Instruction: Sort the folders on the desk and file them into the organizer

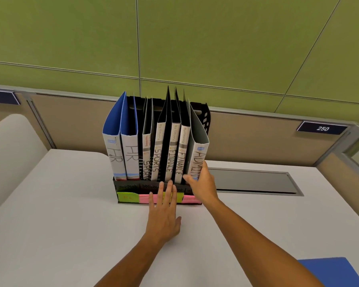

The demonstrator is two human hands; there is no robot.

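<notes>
A black mesh organizer [205, 119] stands at the back of the white desk [60, 214]. Several folders stand upright in it: two blue HR folders [120, 150], two black SPORTS folders [153, 154], two black FINANCE folders [175, 154] and a grey ADMIN folder [198, 150] at the right end. My right hand [202, 183] grips the lower spine of the ADMIN folder, thumb and fingers around it. My left hand [164, 212] lies flat, fingers spread, its fingertips against the organizer's front where green and pink labels [128, 197] are stuck.
A blue folder [332, 272] lies at the desk's near right corner. A grey cable hatch [255, 181] sits flush in the desk right of the organizer. Beige partition and green wall panels rise behind; a sign reading 250 [322, 128] is at right.
</notes>
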